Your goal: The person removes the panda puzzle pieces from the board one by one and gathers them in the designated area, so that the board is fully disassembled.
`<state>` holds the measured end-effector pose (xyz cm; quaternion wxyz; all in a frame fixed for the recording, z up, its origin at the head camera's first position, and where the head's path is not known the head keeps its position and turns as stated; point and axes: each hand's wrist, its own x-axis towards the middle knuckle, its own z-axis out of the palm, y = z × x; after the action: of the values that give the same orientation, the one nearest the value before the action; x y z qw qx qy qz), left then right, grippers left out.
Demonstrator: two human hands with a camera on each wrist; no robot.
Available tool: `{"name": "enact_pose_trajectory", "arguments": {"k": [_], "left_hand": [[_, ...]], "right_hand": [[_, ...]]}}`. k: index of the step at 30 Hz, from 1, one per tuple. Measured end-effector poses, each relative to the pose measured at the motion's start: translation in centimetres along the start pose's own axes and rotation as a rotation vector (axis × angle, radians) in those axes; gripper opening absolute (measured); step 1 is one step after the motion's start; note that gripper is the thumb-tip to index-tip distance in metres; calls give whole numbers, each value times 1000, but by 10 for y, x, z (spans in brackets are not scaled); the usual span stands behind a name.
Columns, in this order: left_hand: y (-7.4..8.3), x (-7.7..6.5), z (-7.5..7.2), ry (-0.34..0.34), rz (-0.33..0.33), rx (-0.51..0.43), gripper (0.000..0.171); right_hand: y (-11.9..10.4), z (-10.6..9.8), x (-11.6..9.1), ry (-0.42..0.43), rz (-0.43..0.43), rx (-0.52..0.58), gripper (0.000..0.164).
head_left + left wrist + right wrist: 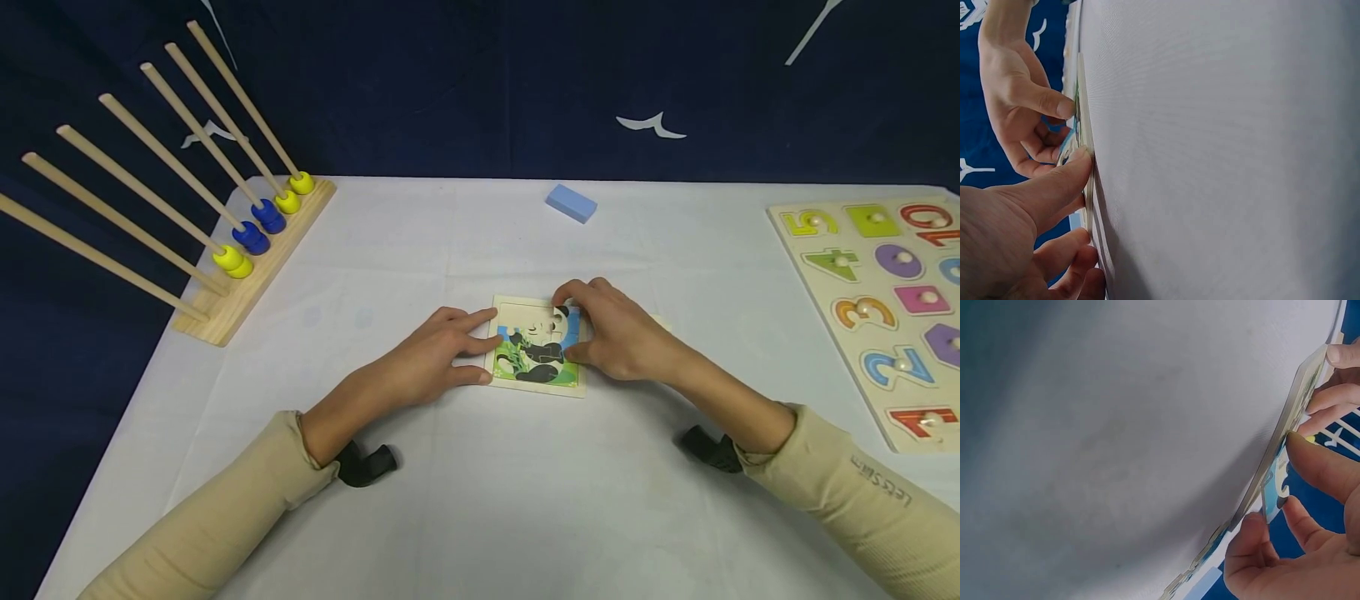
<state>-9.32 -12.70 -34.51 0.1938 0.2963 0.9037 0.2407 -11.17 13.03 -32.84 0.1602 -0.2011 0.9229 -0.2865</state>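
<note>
A small panda jigsaw puzzle (531,354) lies in its pale wooden frame on the table, with bare wood showing in its upper left part. The left hand (435,354) rests at the frame's left side, its fingers spread and their tips touching the edge. At the upper right part of the puzzle, the right hand (618,333) pinches a puzzle piece (1272,490) between thumb and fingers. This piece, blue with some white and black, tilts up from the frame in the right wrist view. Its far side is hidden by fingers.
More puzzle pieces (1200,559) lie beyond the right hand, mostly hidden in the head view. A blue block (572,203) sits farther back. On the left stands a wooden bead rack (255,267) with tall pegs; a number-and-shape board (862,275) lies at right.
</note>
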Motion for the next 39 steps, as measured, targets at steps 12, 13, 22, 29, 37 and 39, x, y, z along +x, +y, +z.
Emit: {"name": "enact_pose_trajectory", "arguments": {"k": [12, 13, 22, 29, 37, 39], "left_hand": [[0, 1, 0, 0, -8, -10, 52], [0, 1, 1, 1, -7, -12, 52], [-1, 0, 1, 7, 5, -18, 52], [-1, 1, 0, 4, 1, -14, 52], [0, 0, 0, 2, -2, -14, 52], [-1, 0, 0, 2, -2, -15, 52]], "right_hand": [[4, -1, 1, 47, -78, 19, 38], [4, -1, 1, 55, -80, 19, 37], [5, -3, 1, 114, -67, 87, 28], [6, -6, 0, 122, -65, 161, 30], [7, -7, -1, 111, -10, 182, 27], [8, -8, -2, 107, -6, 188, 27]]}}
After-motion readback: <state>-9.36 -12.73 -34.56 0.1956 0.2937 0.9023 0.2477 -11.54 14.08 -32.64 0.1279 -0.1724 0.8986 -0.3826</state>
